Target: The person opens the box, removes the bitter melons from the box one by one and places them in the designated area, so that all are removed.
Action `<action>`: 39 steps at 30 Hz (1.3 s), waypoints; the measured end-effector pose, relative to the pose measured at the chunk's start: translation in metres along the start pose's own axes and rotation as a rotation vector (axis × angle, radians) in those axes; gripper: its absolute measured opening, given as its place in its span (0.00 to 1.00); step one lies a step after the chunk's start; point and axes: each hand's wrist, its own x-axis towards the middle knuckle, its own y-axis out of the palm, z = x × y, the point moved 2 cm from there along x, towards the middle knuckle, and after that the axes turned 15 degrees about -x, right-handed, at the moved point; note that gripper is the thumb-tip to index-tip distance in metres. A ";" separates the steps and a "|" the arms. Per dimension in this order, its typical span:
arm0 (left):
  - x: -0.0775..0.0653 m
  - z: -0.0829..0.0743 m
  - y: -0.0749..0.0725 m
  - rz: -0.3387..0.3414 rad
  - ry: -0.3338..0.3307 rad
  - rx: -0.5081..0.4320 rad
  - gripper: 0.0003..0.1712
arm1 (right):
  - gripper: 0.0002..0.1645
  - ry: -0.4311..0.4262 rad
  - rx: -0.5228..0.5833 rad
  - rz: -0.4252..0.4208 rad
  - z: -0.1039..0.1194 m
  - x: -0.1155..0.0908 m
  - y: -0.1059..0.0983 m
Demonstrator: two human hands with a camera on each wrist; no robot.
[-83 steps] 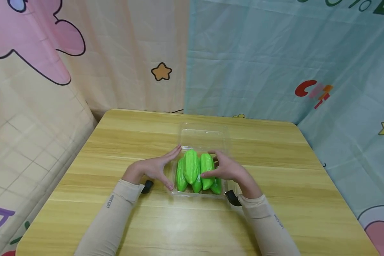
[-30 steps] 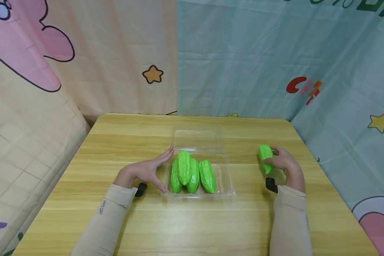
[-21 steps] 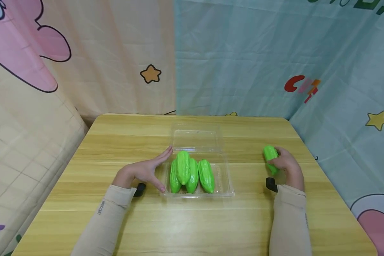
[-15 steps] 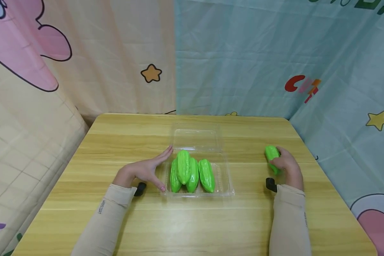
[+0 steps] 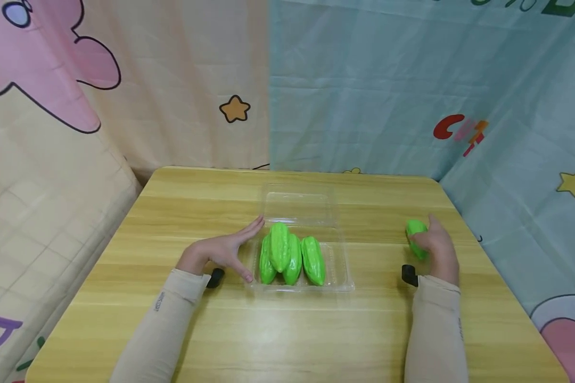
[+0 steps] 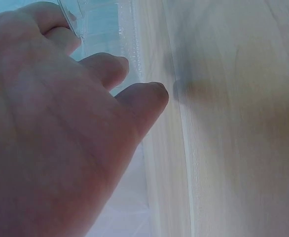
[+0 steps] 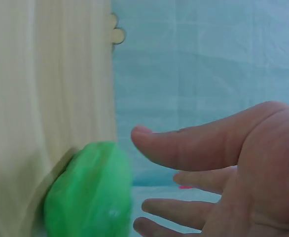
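Observation:
A clear plastic clamshell box (image 5: 347,286) lies on the table with its lid (image 5: 297,202) folded back. Inside it are several bright green ribbed fruits, elongated and pointed, one fruit (image 5: 280,247) resting on top of others. My left hand (image 5: 222,251), thumb and fingers spread, rests along the box's left side. Over to the right, a separate green ribbed fruit (image 5: 416,230) lies on the tabletop. My right hand (image 5: 438,249) is just beside it; the right wrist view shows the thumb and fingers extended, apart from the fruit (image 7: 90,192).
The wooden table (image 5: 287,335) has rounded far corners. Printed curtains (image 5: 354,96) hang behind it and along both sides. A dark wrist camera (image 5: 409,275) sits below the right hand, and another dark camera (image 5: 215,277) sits at the left wrist.
My right hand took a green fruit from the box, carried it right and set it on the table. It has now let go, fingers spreading. The left hand stays at the box.

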 end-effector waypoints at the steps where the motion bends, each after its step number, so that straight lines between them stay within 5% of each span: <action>1: 0.001 0.000 0.000 0.004 0.000 0.006 0.84 | 0.57 -0.002 0.001 -0.016 0.002 -0.002 -0.002; 10: 0.006 -0.002 0.000 0.024 0.000 0.029 0.83 | 0.55 -0.108 -0.009 -0.133 0.025 -0.018 -0.011; 21: 0.002 -0.001 -0.002 0.011 -0.002 0.036 0.83 | 0.55 -0.236 0.111 -0.116 0.067 -0.025 -0.001; 31: 0.002 -0.004 -0.002 0.002 0.003 0.036 0.83 | 0.50 -0.459 0.308 0.164 0.114 -0.036 0.024; 39: -0.001 -0.003 -0.001 -0.002 -0.012 0.042 0.82 | 0.50 -0.478 0.250 0.355 0.138 -0.043 0.053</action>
